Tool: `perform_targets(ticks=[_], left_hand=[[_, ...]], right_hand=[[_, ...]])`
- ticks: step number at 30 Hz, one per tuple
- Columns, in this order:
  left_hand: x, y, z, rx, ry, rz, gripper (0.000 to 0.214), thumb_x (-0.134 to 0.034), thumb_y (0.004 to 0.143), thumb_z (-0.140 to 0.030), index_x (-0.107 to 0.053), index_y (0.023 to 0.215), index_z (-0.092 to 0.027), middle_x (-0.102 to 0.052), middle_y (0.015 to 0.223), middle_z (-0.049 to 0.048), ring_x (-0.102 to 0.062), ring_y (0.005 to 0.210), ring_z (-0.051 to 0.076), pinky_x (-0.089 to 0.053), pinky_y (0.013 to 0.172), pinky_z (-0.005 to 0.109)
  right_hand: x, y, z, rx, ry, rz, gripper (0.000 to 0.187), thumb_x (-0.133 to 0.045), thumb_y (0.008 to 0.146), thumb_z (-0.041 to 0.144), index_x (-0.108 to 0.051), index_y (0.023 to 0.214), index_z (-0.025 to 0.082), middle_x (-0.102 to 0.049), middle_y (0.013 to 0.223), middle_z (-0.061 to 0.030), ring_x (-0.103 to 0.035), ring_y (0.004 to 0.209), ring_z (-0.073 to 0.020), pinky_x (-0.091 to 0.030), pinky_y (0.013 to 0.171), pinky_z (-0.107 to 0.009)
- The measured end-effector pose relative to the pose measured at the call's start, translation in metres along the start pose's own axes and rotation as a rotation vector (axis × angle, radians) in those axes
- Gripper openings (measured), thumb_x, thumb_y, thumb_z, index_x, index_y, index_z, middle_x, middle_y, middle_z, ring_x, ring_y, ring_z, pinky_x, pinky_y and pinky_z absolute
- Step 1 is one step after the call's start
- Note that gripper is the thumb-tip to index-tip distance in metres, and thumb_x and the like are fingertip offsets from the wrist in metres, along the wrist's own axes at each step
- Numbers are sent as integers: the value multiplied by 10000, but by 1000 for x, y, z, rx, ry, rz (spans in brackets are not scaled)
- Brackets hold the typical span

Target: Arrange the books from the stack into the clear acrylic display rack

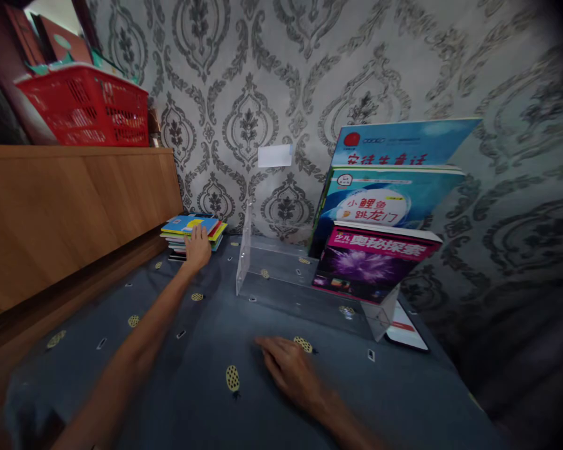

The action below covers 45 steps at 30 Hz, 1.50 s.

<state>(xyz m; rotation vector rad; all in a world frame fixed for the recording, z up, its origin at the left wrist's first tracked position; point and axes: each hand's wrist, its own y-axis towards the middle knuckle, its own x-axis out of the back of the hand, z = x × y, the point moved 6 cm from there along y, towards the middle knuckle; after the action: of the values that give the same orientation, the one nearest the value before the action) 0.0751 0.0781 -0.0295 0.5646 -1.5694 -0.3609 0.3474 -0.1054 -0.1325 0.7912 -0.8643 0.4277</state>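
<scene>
My left hand [197, 245] reaches far out and rests on a stack of colourful books [193, 229] lying flat by the wall; its fingers lie over the top blue book. Flat on the blue-grey patterned cloth [201, 387] lies my right hand [288, 369], fingers spread, holding nothing. A clear acrylic book stand [281, 275] sits between them and the wall. Three books lean in it at the right: a magenta one [370, 259] in front, a teal one [385, 200] behind, a blue one [403, 142] at the back.
A wooden cabinet [70, 206] runs along the left, with a red plastic basket [87, 106] of books on top. A phone [406, 329] lies by the stand's right end. Patterned wallpaper with a taped white note [274, 155] closes off the back.
</scene>
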Motion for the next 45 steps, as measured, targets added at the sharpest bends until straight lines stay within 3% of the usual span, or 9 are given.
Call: perform_targets(ticks=[4, 10, 14, 23, 28, 33, 40, 45], left_hand=[[-19, 23, 12, -57, 107, 77, 519, -397, 924, -192, -418, 1433, -91, -394, 1532, 230, -313, 1446, 353, -242, 1126, 652], [-21, 34, 21, -144, 138, 86, 392, -393, 911, -128, -561, 1264, -106, -606, 1301, 231, -531, 1259, 338, -264, 1112, 615], [-16, 24, 26, -209, 150, 78, 427, -351, 901, -70, -564, 1271, -92, -599, 1311, 237, -518, 1279, 333, -301, 1105, 570], [-12, -8, 45, -215, 120, 54, 486, -323, 939, -97, -499, 1392, -120, -484, 1478, 197, -412, 1399, 325, -262, 1155, 534], [7, -1, 53, -174, 69, 45, 395, -395, 989, -256, -557, 1323, -120, -584, 1383, 187, -521, 1306, 309, -332, 1120, 470], [33, 11, 68, -136, 27, 65, 420, -412, 999, -408, -597, 1286, -163, -676, 1257, 139, -629, 1149, 286, -471, 926, 350], [67, 28, 76, -93, 47, 51, 421, -378, 1000, -450, -639, 1226, -209, -722, 1154, 114, -663, 1052, 276, -460, 830, 313], [84, 24, 69, -100, 110, 47, 445, -341, 1011, -475, -644, 1211, -217, -731, 1123, 115, -669, 1022, 272, -458, 810, 316]], right_hand=[[-3, -1, -4, -14, 2, -2, 351, -413, 943, 105, -665, 1172, 192, -747, 987, -84, -706, 888, -197, -537, 804, -296], [-4, -1, -5, -12, -35, -21, 299, -454, 929, 80, -667, 1102, 201, -742, 930, -60, -702, 844, -178, -520, 780, -266], [-2, -1, -3, -14, -56, -22, 251, -471, 926, 82, -681, 998, 202, -736, 898, -62, -703, 814, -184, -518, 745, -262], [2, 0, -3, -35, 27, -25, 343, -444, 941, 104, -672, 1175, 209, -754, 1015, -71, -716, 910, -186, -538, 833, -289], [3, 2, -1, -43, 2, -23, 331, -454, 937, 103, -682, 1154, 203, -758, 985, -67, -718, 888, -189, -539, 809, -287], [2, 3, -2, -88, 0, 4, 315, -447, 948, 123, -691, 1128, 210, -757, 1002, -66, -712, 909, -184, -526, 825, -283], [0, 4, -4, -89, 0, 26, 335, -446, 952, 142, -679, 1180, 219, -760, 1001, -64, -716, 900, -185, -530, 828, -287], [3, 4, -4, -69, 36, 8, 345, -443, 948, 144, -685, 1183, 216, -759, 1019, -71, -716, 917, -190, -533, 830, -295]])
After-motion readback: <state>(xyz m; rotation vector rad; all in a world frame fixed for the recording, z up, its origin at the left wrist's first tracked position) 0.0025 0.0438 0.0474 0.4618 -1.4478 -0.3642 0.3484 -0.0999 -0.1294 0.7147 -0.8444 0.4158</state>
